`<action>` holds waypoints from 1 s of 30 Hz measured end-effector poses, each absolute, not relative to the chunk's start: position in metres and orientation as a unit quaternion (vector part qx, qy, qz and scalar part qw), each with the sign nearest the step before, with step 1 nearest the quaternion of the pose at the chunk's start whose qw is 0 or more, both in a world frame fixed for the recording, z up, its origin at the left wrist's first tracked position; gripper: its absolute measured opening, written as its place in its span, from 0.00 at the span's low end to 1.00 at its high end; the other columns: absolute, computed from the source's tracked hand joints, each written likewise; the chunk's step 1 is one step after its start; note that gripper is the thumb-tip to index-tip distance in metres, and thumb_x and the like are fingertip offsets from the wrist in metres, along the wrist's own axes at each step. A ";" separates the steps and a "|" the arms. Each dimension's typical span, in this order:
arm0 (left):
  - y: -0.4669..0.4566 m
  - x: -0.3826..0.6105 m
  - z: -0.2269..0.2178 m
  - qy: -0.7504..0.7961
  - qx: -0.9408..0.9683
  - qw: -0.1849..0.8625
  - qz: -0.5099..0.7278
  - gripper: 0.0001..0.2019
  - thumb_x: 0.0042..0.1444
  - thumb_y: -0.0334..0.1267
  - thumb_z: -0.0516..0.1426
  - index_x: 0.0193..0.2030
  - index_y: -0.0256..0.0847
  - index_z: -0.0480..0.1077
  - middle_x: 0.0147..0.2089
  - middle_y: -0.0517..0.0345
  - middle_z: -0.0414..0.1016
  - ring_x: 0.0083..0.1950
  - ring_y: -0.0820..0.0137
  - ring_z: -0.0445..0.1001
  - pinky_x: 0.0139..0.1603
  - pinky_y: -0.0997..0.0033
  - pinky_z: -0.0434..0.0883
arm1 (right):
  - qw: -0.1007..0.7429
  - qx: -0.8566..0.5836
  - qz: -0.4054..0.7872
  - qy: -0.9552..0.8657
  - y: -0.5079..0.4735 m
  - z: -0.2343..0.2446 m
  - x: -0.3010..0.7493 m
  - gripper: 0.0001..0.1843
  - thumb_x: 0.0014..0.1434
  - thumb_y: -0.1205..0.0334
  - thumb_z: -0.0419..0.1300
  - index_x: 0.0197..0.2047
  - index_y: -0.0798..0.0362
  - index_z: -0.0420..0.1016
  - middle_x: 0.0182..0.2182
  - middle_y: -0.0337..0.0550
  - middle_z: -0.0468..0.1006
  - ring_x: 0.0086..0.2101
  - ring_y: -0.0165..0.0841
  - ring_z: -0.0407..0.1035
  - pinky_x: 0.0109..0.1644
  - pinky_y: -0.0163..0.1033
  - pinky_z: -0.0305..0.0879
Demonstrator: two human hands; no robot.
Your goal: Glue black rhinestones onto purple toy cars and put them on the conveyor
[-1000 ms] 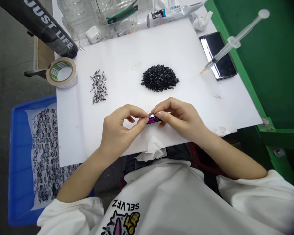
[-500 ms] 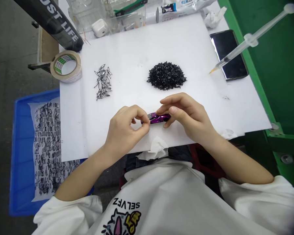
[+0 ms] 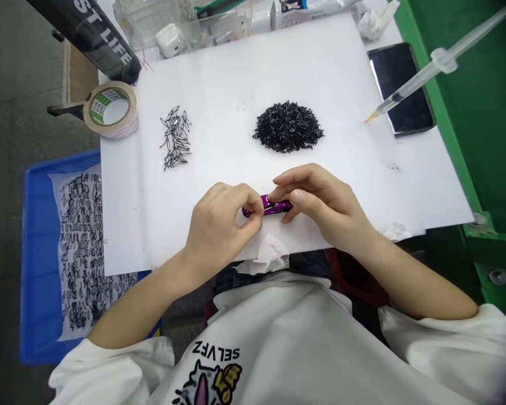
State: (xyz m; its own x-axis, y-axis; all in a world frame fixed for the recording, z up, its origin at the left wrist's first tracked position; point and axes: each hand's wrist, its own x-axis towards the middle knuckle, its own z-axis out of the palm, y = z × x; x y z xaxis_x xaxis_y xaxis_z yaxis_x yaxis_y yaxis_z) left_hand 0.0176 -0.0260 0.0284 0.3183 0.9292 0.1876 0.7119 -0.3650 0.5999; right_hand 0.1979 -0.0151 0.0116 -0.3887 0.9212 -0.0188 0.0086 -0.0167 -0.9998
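Observation:
A small shiny purple toy car (image 3: 274, 207) lies lengthwise between my two hands, low over the white board. My left hand (image 3: 225, 219) is closed, its thumb and forefinger pinched together at the middle of the car. One end of the car shows through the ring of those fingers. Any small part between the fingertips is hidden. My right hand (image 3: 326, 205) has its thumb and fingers around the other end of the car. Beyond the hands lie a heap of small black pieces (image 3: 287, 127) and a loose cluster of thin black-edged clear pieces (image 3: 176, 138).
A syringe (image 3: 421, 73) with a yellow tip slants over a phone (image 3: 400, 84) on the right. At the left are a tape roll (image 3: 129, 115), a dark cylinder (image 3: 105, 39) and a blue bin (image 3: 40, 253). Crumpled tissue (image 3: 270, 256) sits at the board's near edge.
My left fingertips have shifted slightly right along the toy car, from its end toward its middle. My right hand stays almost in place. The view has shifted a little.

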 end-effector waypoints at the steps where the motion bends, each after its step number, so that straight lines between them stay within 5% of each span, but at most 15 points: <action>1: -0.026 0.018 0.028 0.523 0.785 0.221 0.246 0.07 0.49 0.25 0.56 0.29 0.42 0.65 0.27 0.68 0.70 0.32 0.74 0.65 0.35 0.73 0.64 | 0.379 -0.398 0.592 -0.589 -0.016 0.011 0.199 0.12 0.60 0.56 0.53 0.46 0.51 0.66 0.36 0.41 0.74 0.41 0.32 0.70 0.32 0.34 0.73; 7: -0.025 0.016 0.020 0.553 0.759 0.271 0.210 0.11 0.48 0.29 0.58 0.39 0.41 0.64 0.42 0.59 0.68 0.43 0.68 0.67 0.42 0.68 0.66 | 0.359 -0.429 0.444 -0.700 -0.016 0.013 0.201 0.07 0.59 0.64 0.52 0.41 0.51 0.68 0.36 0.41 0.75 0.36 0.31 0.70 0.30 0.36 0.68; 12: -0.025 0.019 0.017 0.547 0.768 0.261 0.205 0.11 0.49 0.28 0.57 0.39 0.41 0.62 0.38 0.61 0.69 0.41 0.69 0.66 0.43 0.67 0.65 | 0.273 -0.400 0.249 -0.839 -0.014 0.010 0.195 0.15 0.52 0.70 0.55 0.45 0.52 0.65 0.40 0.45 0.74 0.41 0.38 0.67 0.45 0.46 0.64; 30: -0.026 0.012 0.019 0.542 0.767 0.287 0.191 0.15 0.48 0.28 0.55 0.43 0.40 0.60 0.43 0.58 0.69 0.43 0.68 0.67 0.41 0.67 0.66 | 0.264 -0.395 0.228 -0.850 -0.013 0.004 0.194 0.18 0.54 0.69 0.54 0.49 0.53 0.61 0.40 0.47 0.74 0.40 0.38 0.67 0.43 0.45 0.63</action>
